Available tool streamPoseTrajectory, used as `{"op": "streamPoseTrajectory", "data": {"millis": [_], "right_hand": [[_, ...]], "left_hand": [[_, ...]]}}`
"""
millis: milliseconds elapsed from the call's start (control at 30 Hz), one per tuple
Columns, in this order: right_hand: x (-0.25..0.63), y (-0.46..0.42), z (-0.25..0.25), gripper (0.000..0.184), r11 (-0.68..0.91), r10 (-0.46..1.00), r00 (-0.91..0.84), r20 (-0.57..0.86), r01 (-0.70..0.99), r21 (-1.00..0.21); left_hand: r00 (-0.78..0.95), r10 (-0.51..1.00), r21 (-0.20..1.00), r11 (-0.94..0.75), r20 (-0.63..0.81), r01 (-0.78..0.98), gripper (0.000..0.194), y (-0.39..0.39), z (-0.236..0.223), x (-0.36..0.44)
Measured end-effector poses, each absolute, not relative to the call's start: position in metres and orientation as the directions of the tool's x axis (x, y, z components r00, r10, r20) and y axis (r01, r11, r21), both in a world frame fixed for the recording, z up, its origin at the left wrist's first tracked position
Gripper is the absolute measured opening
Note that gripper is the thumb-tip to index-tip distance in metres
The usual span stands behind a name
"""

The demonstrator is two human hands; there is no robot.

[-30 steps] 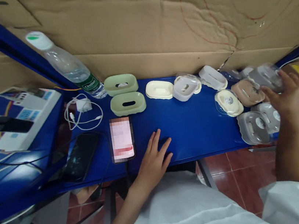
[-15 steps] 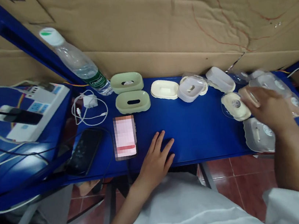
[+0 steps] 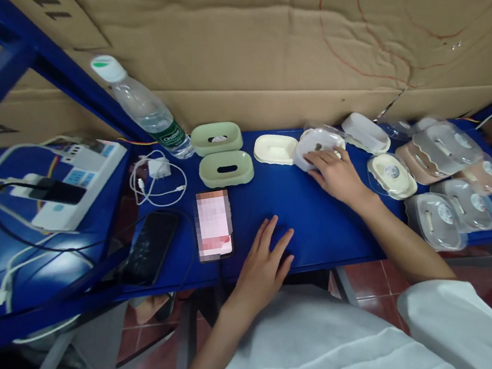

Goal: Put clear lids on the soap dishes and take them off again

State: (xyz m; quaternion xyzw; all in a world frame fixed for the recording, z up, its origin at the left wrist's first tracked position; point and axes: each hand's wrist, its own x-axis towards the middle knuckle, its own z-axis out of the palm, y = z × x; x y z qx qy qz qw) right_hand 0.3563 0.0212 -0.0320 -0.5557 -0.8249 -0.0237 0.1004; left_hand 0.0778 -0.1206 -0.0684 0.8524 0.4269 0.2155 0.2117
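Note:
My left hand lies palm down on the blue tabletop near its front edge, fingers spread, holding nothing. At the back middle, my right hand has its fingers over the near rim of a white oval soap dish and the thumb at its front; the exact grip is partly hidden. Left of that dish sits a cream shallow tray. Two green soap dishes with slots, the front one and the back one, stand farther left. A white dish leans to the right of my right hand.
Clear-wrapped dishes in grey and pinkish beige crowd the right end, beside a cream one. On the left are a lit phone, a dark phone, a charger, a water bottle and a power strip.
My right hand has left the wrapped dishes at the right and moved left to the white soap dish. My left hand rests as before. The view has shifted slightly.

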Motion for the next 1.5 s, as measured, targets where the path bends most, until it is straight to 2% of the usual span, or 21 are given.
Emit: {"op": "streamPoseTrajectory", "data": {"millis": [133,200,267,300,367,400,467,567,667,967,1033,1133,1233,1367,1500], "right_hand": [[0.343,-0.012,-0.016,0.043,0.581,0.812,-0.545,0.212,0.788,-0.201],[0.354,-0.045,-0.004,0.047,0.584,0.808,-0.532,0.254,0.780,-0.222],[0.379,-0.084,0.001,0.049,0.422,0.871,-0.332,0.362,0.882,-0.208],[0.395,-0.104,-0.001,0.049,0.274,0.883,-0.167,0.439,0.942,-0.194],[0.427,-0.145,-0.016,0.056,-0.070,0.788,0.158,0.595,0.983,-0.168],[0.442,-0.162,-0.027,0.065,-0.229,0.734,0.278,0.620,0.960,-0.159],[0.464,-0.189,-0.054,0.079,-0.389,0.681,0.388,0.621,0.910,-0.142],[0.479,-0.200,-0.085,0.080,-0.446,0.695,0.430,0.576,0.887,-0.123],[0.486,-0.185,-0.096,0.075,-0.432,0.704,0.421,0.572,0.893,-0.126],[0.482,-0.121,-0.079,0.079,-0.390,0.761,0.396,0.514,0.912,-0.126],[0.472,-0.102,-0.072,0.077,-0.307,0.804,0.313,0.506,0.947,-0.097],[0.462,-0.071,-0.063,0.074,-0.134,0.899,0.138,0.416,0.990,-0.038],[0.460,-0.048,-0.060,0.062,-0.044,0.943,0.045,0.330,0.999,-0.011],[0.452,-0.052,-0.058,0.050,0.032,0.936,-0.003,0.352,0.997,-0.076],[0.426,-0.083,-0.056,0.046,0.208,0.912,-0.113,0.393,0.955,-0.210]], "left_hand": [[0.454,0.844,0.531,-0.533,0.285,0.659,0.063,-0.119,-0.063,0.079],[0.438,0.843,0.489,-0.538,0.313,0.687,0.065,-0.114,-0.062,0.082],[0.451,0.837,0.441,-0.547,0.311,0.711,0.065,-0.108,-0.062,0.086],[0.457,0.836,0.418,-0.549,0.305,0.724,0.064,-0.105,-0.062,0.088],[0.464,0.835,0.379,-0.548,0.295,0.746,0.061,-0.099,-0.064,0.093],[0.469,0.833,0.363,-0.551,0.292,0.752,0.059,-0.097,-0.065,0.095],[0.490,0.822,0.340,-0.567,0.290,0.750,0.056,-0.092,-0.066,0.099],[0.523,0.802,0.325,-0.596,0.290,0.734,0.051,-0.089,-0.065,0.103],[0.513,0.810,0.334,-0.585,0.285,0.739,0.048,-0.089,-0.062,0.102],[0.395,0.845,0.397,-0.522,0.361,0.755,0.027,-0.107,-0.065,0.087],[0.384,0.845,0.412,-0.521,0.372,0.748,0.022,-0.108,-0.066,0.085],[0.364,0.843,0.435,-0.522,0.397,0.734,0.018,-0.109,-0.066,0.082],[0.347,0.841,0.450,-0.521,0.415,0.725,0.020,-0.110,-0.067,0.080],[0.336,0.844,0.485,-0.520,0.417,0.703,0.022,-0.112,-0.070,0.079],[0.307,0.839,0.546,-0.530,0.449,0.649,0.024,-0.111,-0.068,0.079]]}}
